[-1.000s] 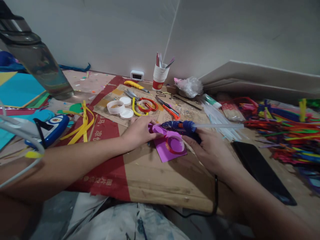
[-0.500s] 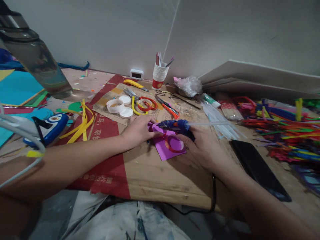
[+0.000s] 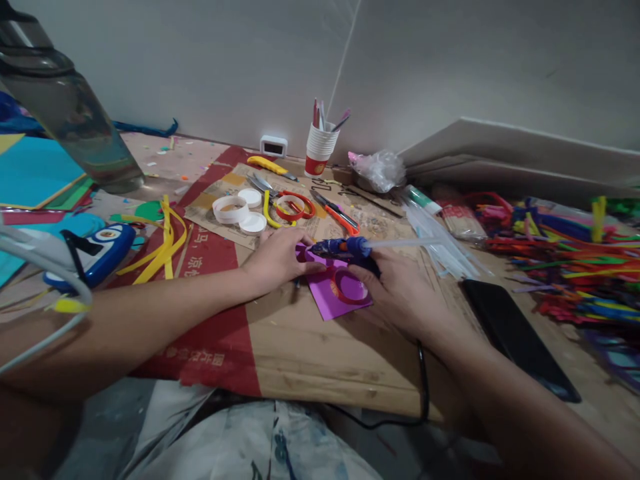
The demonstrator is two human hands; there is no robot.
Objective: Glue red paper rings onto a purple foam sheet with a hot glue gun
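Observation:
My right hand [image 3: 397, 283] is wrapped round a blue hot glue gun [image 3: 357, 247], with a long clear glue stick [image 3: 400, 243] standing out of its back end. The gun's nozzle points left, at the fingers of my left hand [image 3: 283, 257]. Those fingers pinch a small purple piece [image 3: 303, 252], partly hidden by the gun and the hand. Below the gun lies a purple square sheet [image 3: 327, 308] on the cardboard. A red-and-white ring [image 3: 336, 291] rests on that sheet, its right side close to my right thumb.
White rings [image 3: 230, 210], scissors [image 3: 335, 212], and a yellow cutter [image 3: 270, 165] lie beyond my hands. A paper cup of pens [image 3: 320, 150] stands by the wall. Right are glue sticks [image 3: 440, 247], a black phone [image 3: 517, 337] and pipe cleaners [image 3: 590, 260]; left, yellow strips [image 3: 163, 250] and a bottle [image 3: 85, 120].
The glue gun and my right hand have shifted slightly left, bringing the nozzle nearer my left fingers. My left hand and the purple sheet stay about where they were.

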